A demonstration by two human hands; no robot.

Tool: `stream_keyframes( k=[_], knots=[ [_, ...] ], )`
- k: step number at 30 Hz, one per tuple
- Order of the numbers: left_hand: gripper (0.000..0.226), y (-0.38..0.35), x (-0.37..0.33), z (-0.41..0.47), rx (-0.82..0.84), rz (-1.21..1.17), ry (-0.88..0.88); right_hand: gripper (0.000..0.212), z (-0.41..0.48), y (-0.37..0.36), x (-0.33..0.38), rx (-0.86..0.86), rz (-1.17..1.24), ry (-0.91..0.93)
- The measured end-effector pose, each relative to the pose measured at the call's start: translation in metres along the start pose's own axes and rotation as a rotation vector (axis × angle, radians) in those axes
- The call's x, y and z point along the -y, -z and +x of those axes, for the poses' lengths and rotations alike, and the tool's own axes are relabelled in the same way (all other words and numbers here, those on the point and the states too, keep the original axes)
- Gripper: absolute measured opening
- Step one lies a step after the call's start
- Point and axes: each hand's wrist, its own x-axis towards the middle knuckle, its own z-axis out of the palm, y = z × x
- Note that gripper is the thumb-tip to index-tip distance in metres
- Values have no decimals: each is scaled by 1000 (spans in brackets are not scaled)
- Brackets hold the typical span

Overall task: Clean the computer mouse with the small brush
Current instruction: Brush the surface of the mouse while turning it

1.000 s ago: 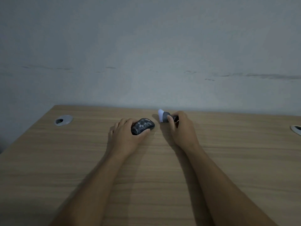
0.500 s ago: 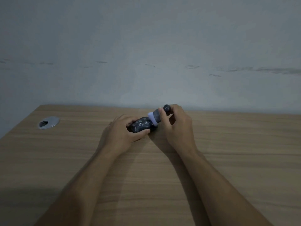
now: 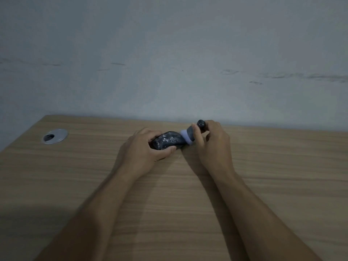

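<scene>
A dark computer mouse, speckled with pale dust, rests on the wooden desk near its far edge. My left hand grips it from the left side, thumb along its near flank. My right hand holds a small brush with a dark handle and a pale lilac bristle head. The bristles press against the right end of the mouse, and the handle tilts up to the right.
A round metal cable grommet sits in the desk at the far left. A scuffed grey wall rises right behind the desk's far edge. Bare wood stretches on both sides of my forearms.
My right hand has brought the brush from beside the mouse onto its right end, where the bristles now touch. My view has shifted to the right a little; the left hand keeps its grip.
</scene>
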Motion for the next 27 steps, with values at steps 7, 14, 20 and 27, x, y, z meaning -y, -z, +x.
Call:
stream_keyframes(
  k=[7, 14, 20, 27],
  knots=[
    [56, 2, -2, 0, -7, 10, 15, 25, -9, -1, 8, 62, 37, -5],
    [49, 2, -6, -1, -12, -20, 16, 23, -11, 5, 20, 22, 97, 27],
    [49, 2, -6, -1, -12, -62, 0, 26, -3, 2, 6, 24, 8, -34],
    [53, 6, -2, 1, -4, -87, -18, 16, -9, -4, 14, 83, 65, 45]
  ],
)
